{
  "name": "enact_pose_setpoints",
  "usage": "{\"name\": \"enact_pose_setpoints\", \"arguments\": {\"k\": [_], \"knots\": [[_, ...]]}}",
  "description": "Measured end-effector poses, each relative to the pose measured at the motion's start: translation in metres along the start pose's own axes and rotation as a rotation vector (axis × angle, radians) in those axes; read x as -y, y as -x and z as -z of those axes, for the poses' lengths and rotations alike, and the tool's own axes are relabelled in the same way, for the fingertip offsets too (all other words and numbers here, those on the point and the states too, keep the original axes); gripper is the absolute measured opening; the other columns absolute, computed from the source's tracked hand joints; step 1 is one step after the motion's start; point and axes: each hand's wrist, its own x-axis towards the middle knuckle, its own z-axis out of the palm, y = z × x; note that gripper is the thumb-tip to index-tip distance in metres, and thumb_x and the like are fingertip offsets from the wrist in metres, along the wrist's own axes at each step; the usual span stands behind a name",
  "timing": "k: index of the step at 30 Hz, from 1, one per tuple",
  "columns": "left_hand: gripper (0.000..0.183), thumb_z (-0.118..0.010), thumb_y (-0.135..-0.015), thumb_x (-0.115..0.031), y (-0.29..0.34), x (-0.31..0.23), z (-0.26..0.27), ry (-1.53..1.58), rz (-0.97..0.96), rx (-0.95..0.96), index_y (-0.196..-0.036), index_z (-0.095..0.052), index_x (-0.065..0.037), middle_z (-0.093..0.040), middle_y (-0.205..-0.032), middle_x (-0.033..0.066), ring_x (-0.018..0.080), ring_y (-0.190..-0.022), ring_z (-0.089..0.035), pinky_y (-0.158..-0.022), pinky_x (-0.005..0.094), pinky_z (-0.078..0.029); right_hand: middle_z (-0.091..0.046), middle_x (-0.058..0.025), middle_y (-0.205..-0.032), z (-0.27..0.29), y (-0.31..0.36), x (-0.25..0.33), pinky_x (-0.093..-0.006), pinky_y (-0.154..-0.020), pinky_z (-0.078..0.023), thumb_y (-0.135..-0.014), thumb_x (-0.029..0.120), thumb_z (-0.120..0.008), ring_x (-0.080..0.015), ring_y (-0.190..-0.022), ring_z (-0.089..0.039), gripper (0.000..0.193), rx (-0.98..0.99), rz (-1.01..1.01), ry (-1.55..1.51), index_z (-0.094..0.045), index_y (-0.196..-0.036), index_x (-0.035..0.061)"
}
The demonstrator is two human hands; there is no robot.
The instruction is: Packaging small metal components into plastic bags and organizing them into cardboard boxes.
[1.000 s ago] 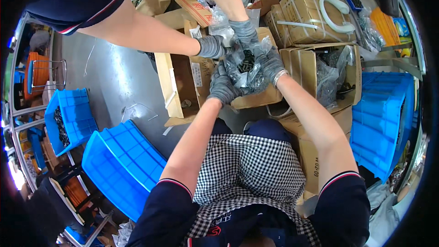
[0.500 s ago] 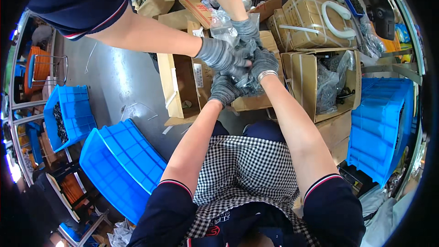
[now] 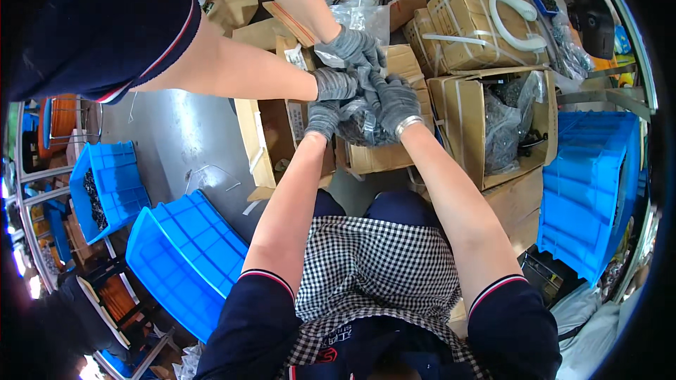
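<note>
Left hand (image 3: 324,118): grey-gloved, against the left side of the plastic bag; its fingers are mostly hidden, so how far it is closed I cannot tell.
Right hand (image 3: 399,104): grey-gloved, fingers bent and closed on the bag's gathered upper right part.
Plastic bag (image 3: 362,125): clear, with dark contents, between the two hands and over a cardboard box (image 3: 380,160); whether it rests on the box is unclear.
Co-worker's hands (image 3: 355,48): both in grey gloves, reaching from the upper left and meeting the person's hands at the top of the bag.
Left side: an open carton (image 3: 248,142) near the left hand; a large blue bin (image 3: 190,260) and a smaller blue bin (image 3: 123,176) farther out on the grey floor (image 3: 172,144).
Right side: an open box (image 3: 456,123) holding bagged dark items, with another blue bin (image 3: 586,190) beyond it.
Upper right: a white curved tube (image 3: 501,27) on a strapped carton (image 3: 461,17).
Clothing: a black-and-white checked apron (image 3: 373,260).
</note>
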Motion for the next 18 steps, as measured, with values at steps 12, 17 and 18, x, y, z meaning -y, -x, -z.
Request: {"name": "enact_pose_setpoints", "arguments": {"k": [12,17,18], "knots": [[0.053,-0.052,-0.08,-0.038,0.014,-0.051,-0.007,0.247,0.418,-0.029,-0.118,-0.044,-0.003,-0.052,-0.114,0.0164,0.0311,-0.105,-0.048,-0.089,0.0353,-0.037,-0.051,-0.0169,-0.113,-0.008,-0.057,-0.009,-0.0391,-0.087,-0.04,-0.082,0.03,-0.042,-0.0289,-0.104,-0.05,0.038,0.461,-0.198,-0.029,-0.05,-0.114,0.0109],[0.051,-0.055,-0.079,-0.031,0.018,-0.048,-0.011,0.441,0.375,0.056,-0.119,-0.042,-0.004,-0.049,-0.117,0.0123,0.0274,-0.109,-0.044,-0.093,0.035,-0.033,-0.054,-0.019,-0.107,-0.016,-0.036,-0.037,-0.0387,-0.085,-0.04,-0.082,0.032,-0.041,-0.0314,-0.101,-0.051,0.039,0.311,-0.029,-0.327,-0.052,-0.11,0.0073],[0.05,-0.055,-0.079,-0.029,0.018,-0.055,-0.009,0.383,0.367,0.106,-0.12,-0.041,-0.005,-0.047,-0.119,0.0113,0.0261,-0.111,-0.041,-0.094,0.0345,-0.031,-0.054,-0.019,-0.107,-0.02,-0.031,-0.04,-0.0387,-0.085,-0.04,-0.082,0.032,-0.041,-0.0314,-0.101,-0.051,0.039,0.315,-0.032,-0.325,-0.052,-0.11,0.0073]]}}
